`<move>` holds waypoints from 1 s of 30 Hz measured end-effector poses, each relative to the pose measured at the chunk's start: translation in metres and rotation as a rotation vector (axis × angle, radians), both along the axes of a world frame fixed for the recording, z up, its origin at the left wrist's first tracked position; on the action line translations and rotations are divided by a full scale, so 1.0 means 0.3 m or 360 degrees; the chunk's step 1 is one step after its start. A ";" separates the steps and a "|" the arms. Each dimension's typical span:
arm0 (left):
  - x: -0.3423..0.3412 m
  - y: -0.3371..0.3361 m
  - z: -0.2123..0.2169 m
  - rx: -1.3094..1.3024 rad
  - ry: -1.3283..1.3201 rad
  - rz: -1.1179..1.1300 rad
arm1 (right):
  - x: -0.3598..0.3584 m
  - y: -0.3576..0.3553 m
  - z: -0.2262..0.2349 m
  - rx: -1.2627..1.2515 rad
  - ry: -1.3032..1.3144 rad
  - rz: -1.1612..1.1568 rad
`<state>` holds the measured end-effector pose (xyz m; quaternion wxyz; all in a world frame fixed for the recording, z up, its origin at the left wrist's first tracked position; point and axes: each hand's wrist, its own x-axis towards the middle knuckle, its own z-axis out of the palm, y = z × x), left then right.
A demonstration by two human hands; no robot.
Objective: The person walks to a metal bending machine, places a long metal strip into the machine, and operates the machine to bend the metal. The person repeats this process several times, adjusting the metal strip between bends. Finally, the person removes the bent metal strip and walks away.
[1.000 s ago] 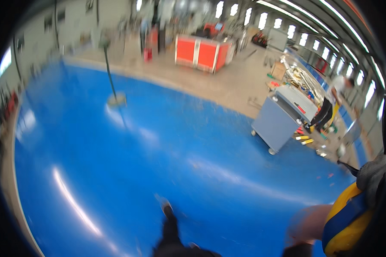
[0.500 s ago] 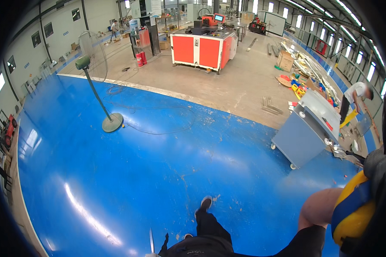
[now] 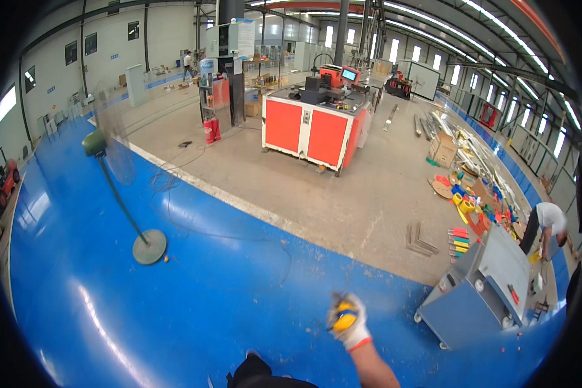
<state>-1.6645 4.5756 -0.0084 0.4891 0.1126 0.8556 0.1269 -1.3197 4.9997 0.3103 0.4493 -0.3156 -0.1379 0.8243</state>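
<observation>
From my distant seat, I recognise a factory workshop. It has a high roof point(image 3: 459, 26), a row of tall windows point(image 3: 394, 50), a floor point(image 3: 200, 310) painted blue, a large red and white machine point(image 3: 310, 126), a wheeled cart point(image 3: 456, 318), red fire extinguishers point(image 3: 209, 132) and a heap of long bars point(image 3: 475, 158).

Lettering throughout too small or blurred to read. On dark pillar point(image 3: 237, 97): white notice point(image 3: 245, 39) with blue near its top, small pale label point(image 3: 237, 66) just below. On pale left wall point(image 3: 103, 68): small blue signs point(image 3: 115, 56) beneath windows. On red unit point(image 3: 330, 76): lit blue screen point(image 3: 349, 75), contents illegible.
</observation>
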 end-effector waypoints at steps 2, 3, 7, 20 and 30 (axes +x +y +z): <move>-0.118 0.285 -0.028 0.0000 0.0022 -0.0007 | -0.127 0.126 -0.236 -0.0509 0.0507 0.0267; -0.178 0.416 -0.044 -0.0011 0.0033 -0.0013 | -0.190 0.190 -0.337 -0.0682 0.0670 0.0352; -0.436 0.935 -0.093 -0.0072 0.0060 -0.0031 | -0.426 0.538 -0.514 -0.0962 0.0943 -0.0003; -1.247 2.553 -0.080 -0.0012 -0.0015 0.0718 | -0.908 2.336 -0.356 -0.0694 0.0358 -0.0226; -1.391 3.825 -0.029 -0.0124 0.0279 -0.0644 | -1.202 3.766 -0.418 -0.0378 0.0257 0.0050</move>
